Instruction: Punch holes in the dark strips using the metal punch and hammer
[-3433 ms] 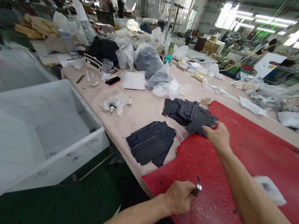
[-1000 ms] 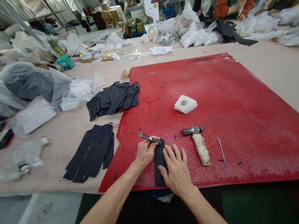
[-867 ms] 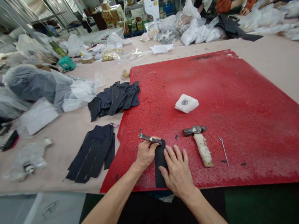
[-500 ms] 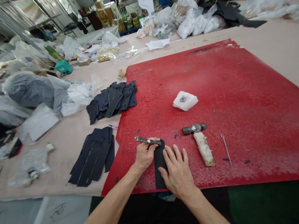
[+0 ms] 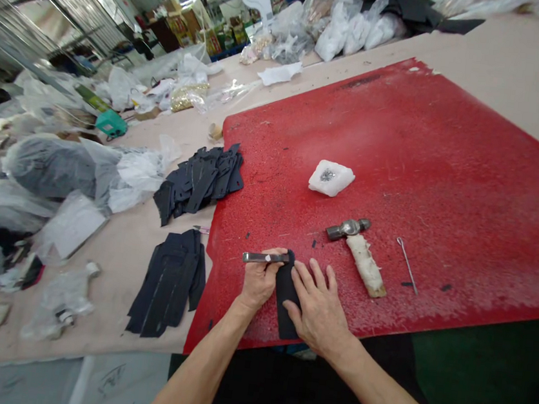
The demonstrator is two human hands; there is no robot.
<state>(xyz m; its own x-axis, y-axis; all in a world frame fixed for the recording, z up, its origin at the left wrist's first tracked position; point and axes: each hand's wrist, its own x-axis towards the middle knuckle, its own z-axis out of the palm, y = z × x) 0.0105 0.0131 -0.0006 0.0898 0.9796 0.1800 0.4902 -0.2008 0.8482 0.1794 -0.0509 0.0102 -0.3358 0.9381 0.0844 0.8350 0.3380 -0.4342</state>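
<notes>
My left hand [image 5: 258, 286] is closed around a metal punch [image 5: 257, 258], whose far end meets the top of a dark strip [image 5: 286, 308]. That strip lies lengthwise on the red mat [image 5: 447, 183] near its front edge. Pressed flat with fingers spread, my right hand [image 5: 319, 310] rests over the strip's right side and holds nothing. To the right lies a hammer [image 5: 364, 265] with a wrapped pale handle. A thin metal rod with a looped end [image 5: 407, 264] is farther right.
Beyond the hands sits a white block [image 5: 337, 182] with grey marks on top. Left of the mat are a loose pile of dark cut pieces [image 5: 201, 178] and a neater stack [image 5: 165, 287]. Plastic bags [image 5: 54, 164] crowd the table's left side.
The view has shifted slightly. Both hands, the punch and the strip keep practically the same positions relative to each other.
</notes>
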